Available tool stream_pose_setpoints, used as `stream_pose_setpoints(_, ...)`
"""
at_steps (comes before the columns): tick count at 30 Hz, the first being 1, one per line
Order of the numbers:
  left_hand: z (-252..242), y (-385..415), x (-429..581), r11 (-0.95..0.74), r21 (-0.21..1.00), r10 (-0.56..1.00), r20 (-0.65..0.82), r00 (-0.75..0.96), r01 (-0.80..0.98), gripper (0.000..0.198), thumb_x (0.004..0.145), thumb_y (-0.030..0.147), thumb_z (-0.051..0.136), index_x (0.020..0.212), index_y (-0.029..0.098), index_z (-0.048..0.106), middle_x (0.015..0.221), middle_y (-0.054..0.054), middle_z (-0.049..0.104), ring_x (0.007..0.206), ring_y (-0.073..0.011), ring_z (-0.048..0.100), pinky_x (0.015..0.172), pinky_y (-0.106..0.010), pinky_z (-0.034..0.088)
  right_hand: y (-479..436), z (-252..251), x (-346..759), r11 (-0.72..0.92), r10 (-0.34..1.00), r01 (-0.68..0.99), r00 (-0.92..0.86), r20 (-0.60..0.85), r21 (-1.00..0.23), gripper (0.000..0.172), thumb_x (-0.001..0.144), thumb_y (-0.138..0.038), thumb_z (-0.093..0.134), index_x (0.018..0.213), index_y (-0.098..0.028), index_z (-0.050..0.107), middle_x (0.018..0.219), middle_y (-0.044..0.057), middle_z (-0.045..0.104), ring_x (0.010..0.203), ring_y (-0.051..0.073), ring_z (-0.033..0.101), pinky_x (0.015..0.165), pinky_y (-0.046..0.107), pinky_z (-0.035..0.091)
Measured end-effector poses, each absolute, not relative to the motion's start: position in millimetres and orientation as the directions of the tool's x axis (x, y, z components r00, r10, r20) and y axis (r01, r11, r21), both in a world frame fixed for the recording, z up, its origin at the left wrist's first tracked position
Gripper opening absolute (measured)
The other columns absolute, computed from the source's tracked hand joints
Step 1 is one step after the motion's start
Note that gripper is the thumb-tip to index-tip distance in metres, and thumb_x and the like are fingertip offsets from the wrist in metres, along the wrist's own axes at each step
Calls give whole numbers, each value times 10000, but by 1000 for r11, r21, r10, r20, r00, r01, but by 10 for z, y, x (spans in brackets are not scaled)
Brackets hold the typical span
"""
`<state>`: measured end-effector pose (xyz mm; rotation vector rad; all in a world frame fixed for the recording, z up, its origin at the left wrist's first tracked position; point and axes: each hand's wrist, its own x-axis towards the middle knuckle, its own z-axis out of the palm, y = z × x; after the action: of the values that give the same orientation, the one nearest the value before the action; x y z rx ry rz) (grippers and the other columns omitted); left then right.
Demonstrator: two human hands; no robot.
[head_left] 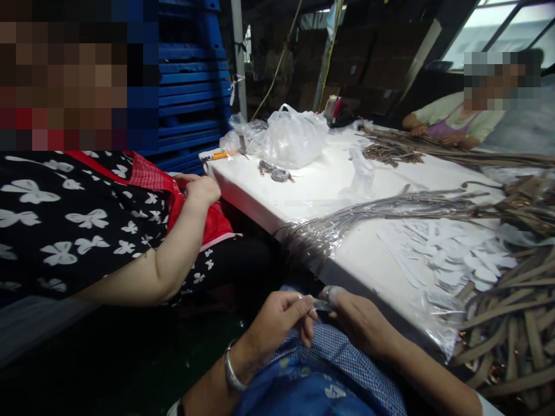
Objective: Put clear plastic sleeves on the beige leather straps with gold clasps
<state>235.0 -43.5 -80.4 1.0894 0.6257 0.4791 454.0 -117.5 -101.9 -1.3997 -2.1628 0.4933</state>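
Above my lap, my left hand [284, 318] pinches one end of a thin greyish strip with a clear plastic sheen [321, 304]. The other end is in the closed fingers of my right hand [359, 318], just off the table edge. Most of the strip is hidden by my fingers, so its exact kind does not show. Nearby, a bundle of long straps in clear plastic sleeves [333, 228] lies across the table and hangs over its edge. A silver bangle circles my left wrist.
The white table [260, 193] carries white slips [463, 254], brown straps with metal fittings [520, 318], coiled straps [277, 172], a white plastic bag [295, 136] and an orange-handled tool [219, 155]. A person in a red apron [177, 214] sits at left; another works at far right.
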Motion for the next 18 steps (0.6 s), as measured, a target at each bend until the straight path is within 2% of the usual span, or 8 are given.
stream_pose_setpoints(2, -841, -303, 2322, 170, 983, 774, -174, 609, 64, 374, 907, 444, 529, 739, 135, 654, 611, -25, 649, 542, -129, 604, 587, -239, 487, -1195, -908, 4474, 142, 978, 687, -210, -8, -712, 276, 979, -355, 389, 947, -180, 599, 822, 64, 630, 758, 190, 591, 722, 315, 501)
stream_pose_setpoints(4, -883, -231, 2299, -110, 974, 897, 12, 442, 197, 253, 908, 366, 549, 864, 164, 694, 824, -49, 714, 773, -173, 663, 765, -285, 515, -1203, -799, 4430, -194, 948, 495, -127, -292, -847, 364, 956, -463, 412, 828, -174, 593, 702, 16, 546, 647, 158, 527, 639, 282, 468)
stream_pose_setpoints(6, -930, -248, 2293, -286, 922, 901, 167, 400, 259, 201, 905, 284, 557, 1041, 205, 681, 1046, -50, 708, 976, -189, 648, 911, -316, 490, -1213, -724, 4406, -458, 855, 203, -167, -492, -865, 401, 909, -524, 477, 797, -158, 595, 635, -23, 463, 553, 118, 444, 579, 250, 436)
stream_pose_setpoints(8, -990, -346, 2316, -391, 893, 821, 230, 523, 221, 267, 894, 233, 566, 1148, 230, 645, 1142, -41, 687, 1058, -186, 629, 970, -323, 474, -1229, -678, 4385, -566, 800, -26, -257, -542, -824, 385, 876, -515, 541, 822, -140, 611, 616, -43, 424, 516, 91, 374, 574, 238, 425)
stream_pose_setpoints(10, -1072, -470, 2376, -468, 871, 708, 266, 654, 152, 353, 869, 200, 595, 1220, 236, 608, 1192, -40, 673, 1106, -189, 613, 1001, -326, 462, -1245, -632, 4360, -550, 816, -145, -302, -493, -823, 358, 875, -477, 564, 847, -126, 626, 611, -44, 416, 524, 88, 346, 598, 244, 431)
stream_pose_setpoints(12, -1170, -562, 2465, -492, 864, 664, 293, 688, 107, 404, 872, 200, 593, 1275, 230, 570, 1240, -52, 652, 1145, -198, 595, 1021, -336, 449, -1251, -562, 4333, -490, 855, -216, -305, -419, -844, 351, 900, -452, 534, 895, -118, 642, 607, -40, 407, 541, 96, 343, 625, 259, 443)
stream_pose_setpoints(15, -1297, -588, 2604, -393, 914, 724, 243, 646, 97, 327, 941, 284, 507, 1250, 216, 589, 1222, -73, 660, 1129, -205, 603, 996, -346, 460, -1241, -410, 4318, -373, 920, -303, -241, -308, -877, 359, 924, -439, 482, 959, -130, 661, 599, -30, 385, 568, 118, 400, 676, 294, 474)
stream_pose_setpoints(18, -1319, -565, 2701, -239, 970, 722, 145, 677, 47, 329, 980, 359, 416, 1133, 191, 653, 1038, -78, 723, 969, -193, 665, 894, -321, 503, -1218, -268, 4347, -174, 985, -322, -58, -164, -931, 414, 876, -517, 513, 1087, -189, 651, 692, 31, 491, 724, 205, 567, 786, 386, 515)
